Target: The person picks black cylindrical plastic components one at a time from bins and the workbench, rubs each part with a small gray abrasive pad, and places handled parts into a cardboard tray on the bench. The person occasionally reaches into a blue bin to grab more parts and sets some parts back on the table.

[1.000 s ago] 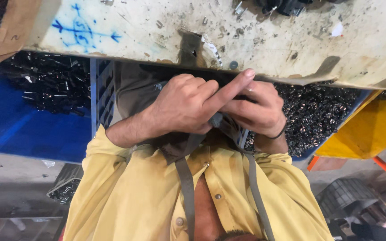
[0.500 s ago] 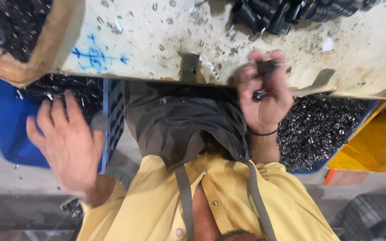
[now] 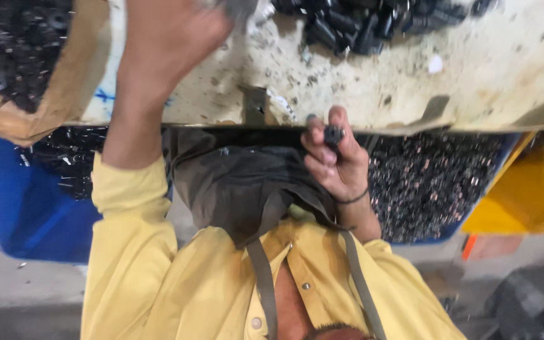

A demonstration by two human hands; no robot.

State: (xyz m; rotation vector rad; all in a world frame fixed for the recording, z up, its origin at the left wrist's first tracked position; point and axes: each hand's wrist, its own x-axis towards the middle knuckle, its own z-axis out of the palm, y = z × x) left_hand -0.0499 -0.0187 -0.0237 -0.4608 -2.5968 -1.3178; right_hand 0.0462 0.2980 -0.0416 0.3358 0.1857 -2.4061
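The hand at picture-left (image 3: 165, 44) reaches far up over the stained pale worktable (image 3: 486, 82); blur hides whether its fingers are spread or closed. Right of it, at the table's near edge, the other hand (image 3: 335, 160) pinches a small dark cylindrical metal part (image 3: 334, 135) in its fingertips. The heap of black cylindrical parts (image 3: 373, 22) lies beyond, nearer the reaching hand.

Two hands (image 3: 165, 44), two blue bins (image 3: 26, 208)

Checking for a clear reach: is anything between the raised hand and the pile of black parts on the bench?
Nothing visible does. Only bare, stained bench top lies between the left hand and the pile of black parts.
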